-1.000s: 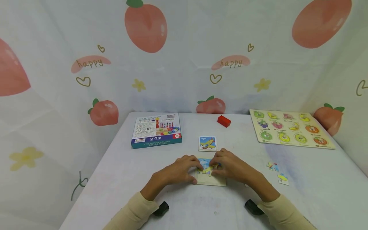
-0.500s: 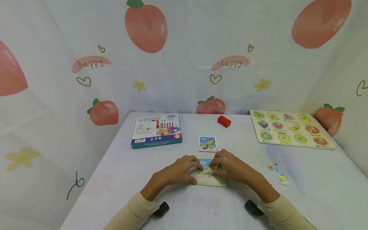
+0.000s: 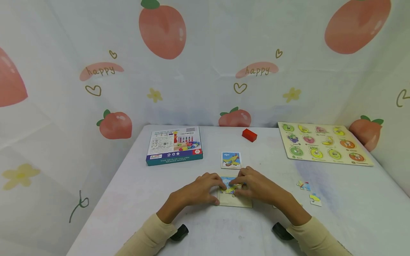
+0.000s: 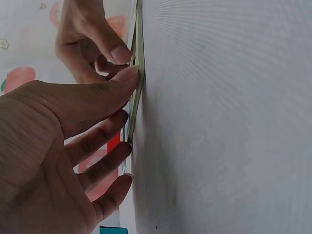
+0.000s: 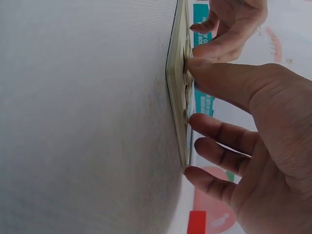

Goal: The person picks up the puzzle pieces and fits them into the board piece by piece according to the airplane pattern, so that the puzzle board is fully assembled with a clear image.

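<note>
A shallow wooden puzzle board (image 3: 235,202) lies on the table between both hands, its far part covered with joined blue and yellow jigsaw pieces (image 3: 226,180). My left hand (image 3: 200,190) grips the board's left side, the thumb at its near left corner and the fingertips over the pieces. From the right, my right hand (image 3: 254,185) pinches a jigsaw piece on the board between thumb and fingers, hiding most of it. In the right wrist view the thumb and fingertips meet the board's top (image 5: 179,92). Just behind the board lies a picture card (image 3: 231,160) of a yellow airplane.
Loose jigsaw pieces (image 3: 315,200) lie to the right, one partly under the right forearm. A bead-set box (image 3: 174,145) stands at the back left. A red block (image 3: 249,135) sits at the back, and a fruit puzzle board (image 3: 323,144) lies at the back right.
The right hand's index fingertip has shifted slightly left over the pieces. The left hand and the board stay where they were.
</note>
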Tool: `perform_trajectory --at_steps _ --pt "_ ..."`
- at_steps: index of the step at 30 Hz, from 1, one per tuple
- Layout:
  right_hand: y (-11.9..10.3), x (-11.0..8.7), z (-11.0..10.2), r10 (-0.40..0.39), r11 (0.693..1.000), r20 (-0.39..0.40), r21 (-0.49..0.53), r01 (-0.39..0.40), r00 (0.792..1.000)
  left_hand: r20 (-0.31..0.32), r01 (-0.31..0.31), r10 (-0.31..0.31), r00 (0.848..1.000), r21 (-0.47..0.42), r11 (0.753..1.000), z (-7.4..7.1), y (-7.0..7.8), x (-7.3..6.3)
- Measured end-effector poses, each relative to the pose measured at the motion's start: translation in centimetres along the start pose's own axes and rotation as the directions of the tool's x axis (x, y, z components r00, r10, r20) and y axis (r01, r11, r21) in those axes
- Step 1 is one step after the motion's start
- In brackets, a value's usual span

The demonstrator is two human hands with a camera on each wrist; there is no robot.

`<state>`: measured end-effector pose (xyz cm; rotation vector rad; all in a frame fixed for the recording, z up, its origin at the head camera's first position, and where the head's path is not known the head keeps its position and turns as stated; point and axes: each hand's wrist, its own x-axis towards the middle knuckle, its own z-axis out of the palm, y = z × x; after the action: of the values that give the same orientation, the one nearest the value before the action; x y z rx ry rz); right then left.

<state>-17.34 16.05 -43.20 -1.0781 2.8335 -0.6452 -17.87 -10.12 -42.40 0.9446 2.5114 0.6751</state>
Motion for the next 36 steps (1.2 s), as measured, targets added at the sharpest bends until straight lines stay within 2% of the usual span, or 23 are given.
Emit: perform_trajectory --at_steps 6,13,20,27,36 --pt "-0.03 0.04 0.02 0.016 1.0 0.026 -0.001 -0.016 1.0 0.004 0.007 -0.007 1.0 -0.007 1.0 -0.02 0.01 -0.03" --pt "-0.13 0.04 0.03 0.011 1.0 0.012 0.02 -0.011 1.0 0.003 0.006 -0.006 1.0 -0.013 1.0 -0.06 -0.04 -0.1" --pt "0.03 -0.11 -0.09 0.054 0.998 0.003 0.033 -0.054 0.999 -0.002 -0.041 0.041 0.999 0.004 0.999 0.06 -0.01 0.03" --pt "0.4 0.0 0.03 0.049 0.998 -0.008 0.026 -0.048 0.999 0.066 -0.111 0.11 0.992 0.012 0.994 0.25 0.21 0.07" --pt "0.53 -0.07 -0.16 0.04 0.999 -0.02 0.005 -0.04 0.999 0.124 -0.102 0.093 0.988 0.07 0.992 0.32 0.5 0.01"
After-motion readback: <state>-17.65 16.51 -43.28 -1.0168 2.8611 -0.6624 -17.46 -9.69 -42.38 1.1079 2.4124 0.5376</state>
